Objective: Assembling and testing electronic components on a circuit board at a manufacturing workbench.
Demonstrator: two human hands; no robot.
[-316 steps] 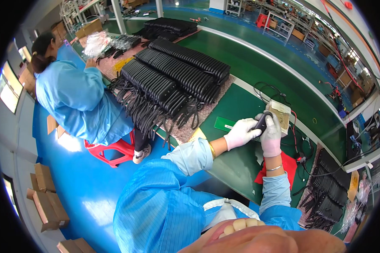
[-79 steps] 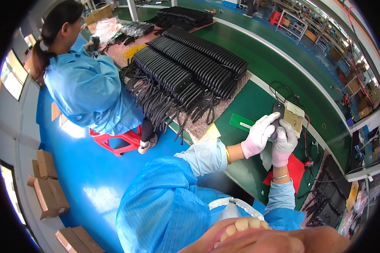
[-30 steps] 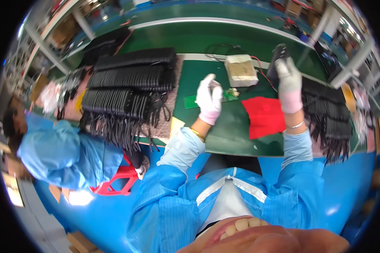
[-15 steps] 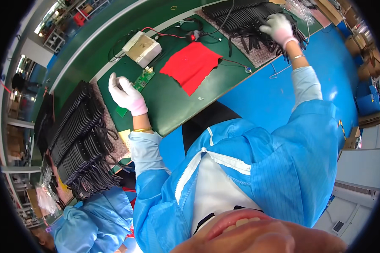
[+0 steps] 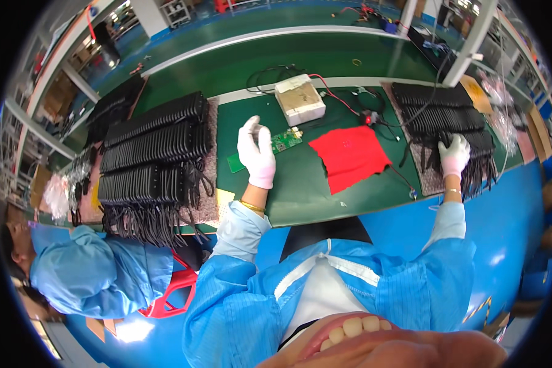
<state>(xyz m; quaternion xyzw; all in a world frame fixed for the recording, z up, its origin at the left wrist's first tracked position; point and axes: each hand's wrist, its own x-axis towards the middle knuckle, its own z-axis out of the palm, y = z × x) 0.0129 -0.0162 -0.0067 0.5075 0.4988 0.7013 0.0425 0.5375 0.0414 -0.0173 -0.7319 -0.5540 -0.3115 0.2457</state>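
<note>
My left hand, in a white glove, is raised over the green bench mat with thumb and fingers apart and nothing visible between them. Just beside it lies a green circuit board, partly hidden by the hand. At the right, my gloved right hand is closed on a black corded unit at the near row of a stack of similar black units. Its fingertips are partly lost against the black. Between the hands lies a red cloth with uneven edges.
A white block with a brown top stands behind the board. Red and black wires run to a small device with a red light. Another stack of black corded units is at the left. A co-worker in blue sits near a red chair.
My view has turned, so the bench sits lower and more level. My right hand stays at the black units and has closed on one; my left hand remains raised by the circuit board.
</note>
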